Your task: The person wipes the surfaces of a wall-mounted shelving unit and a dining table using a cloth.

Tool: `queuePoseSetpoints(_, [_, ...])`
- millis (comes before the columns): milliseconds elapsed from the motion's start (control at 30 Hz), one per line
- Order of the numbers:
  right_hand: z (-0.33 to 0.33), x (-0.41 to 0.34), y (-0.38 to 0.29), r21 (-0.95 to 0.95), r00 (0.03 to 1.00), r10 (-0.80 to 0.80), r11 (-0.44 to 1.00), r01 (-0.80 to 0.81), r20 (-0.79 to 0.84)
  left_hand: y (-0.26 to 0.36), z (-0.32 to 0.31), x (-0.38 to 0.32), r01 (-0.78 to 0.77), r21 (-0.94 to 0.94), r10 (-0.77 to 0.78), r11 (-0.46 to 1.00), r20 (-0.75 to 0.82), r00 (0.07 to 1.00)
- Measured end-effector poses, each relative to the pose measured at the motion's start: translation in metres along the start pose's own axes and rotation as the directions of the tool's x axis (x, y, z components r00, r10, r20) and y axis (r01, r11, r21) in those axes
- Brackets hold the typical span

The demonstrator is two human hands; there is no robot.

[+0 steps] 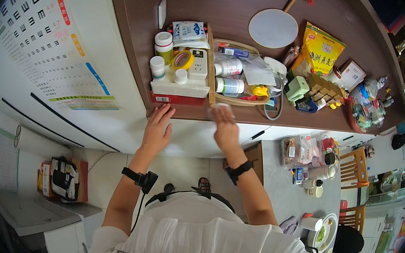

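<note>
My left hand [157,127] rests with spread fingers on the front edge of the brown wooden shelf [189,114], beside a red box [177,100]. My right hand [225,131] is blurred at the same edge, its fingers over a small whitish thing [223,110] too blurred to name. Behind the left hand a white box [180,89] bears white-capped bottles [157,67], a roll of yellow tape [182,60] and a white power socket block [198,64]. Behind the right hand a woven basket [235,101] holds pill bottles [229,85], papers and a yellow toy duck [259,90].
Further right on the shelf are a yellow food bag [319,51], a green object [297,88] and a bag of small items [367,111]. A round fan [273,28] leans behind. A grey table [277,161] holds jars and dishes. A person [349,246] is at lower right.
</note>
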State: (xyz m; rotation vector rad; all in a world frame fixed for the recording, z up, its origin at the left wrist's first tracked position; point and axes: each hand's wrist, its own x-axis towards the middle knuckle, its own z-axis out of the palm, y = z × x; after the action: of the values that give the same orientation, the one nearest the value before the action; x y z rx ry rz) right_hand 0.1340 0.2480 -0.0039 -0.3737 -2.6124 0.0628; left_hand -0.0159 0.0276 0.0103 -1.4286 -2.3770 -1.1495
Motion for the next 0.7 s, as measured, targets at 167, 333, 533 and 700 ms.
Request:
queuePoseSetpoints(167, [0.004,0.017,-0.046,0.041,1.000,-0.006,0.999,0.007,-0.024,-0.006,0.005,0.002,-0.039,0.031,0.039,0.999,-0.003,0.999])
queuePoseSetpoints(333, [-0.013,0.000,0.001,0.165,0.995,-0.101,0.982,0.096,0.023,-0.013,0.005,0.003,-0.056,0.106,0.056,0.993,0.002,0.998])
queuePoseSetpoints(533, [-0.025,-0.027,0.055,-0.046,0.988,0.129,0.990,-0.133,-0.087,-0.009,-0.004,0.004,-0.019,-0.068,0.015,0.997,-0.054,0.998])
queuePoseSetpoints(700, [-0.016,-0.012,-0.006,0.033,0.997,-0.078,0.996,0.079,-0.028,-0.010,-0.007,0.004,0.015,-0.177,-0.031,0.984,-0.091,0.995])
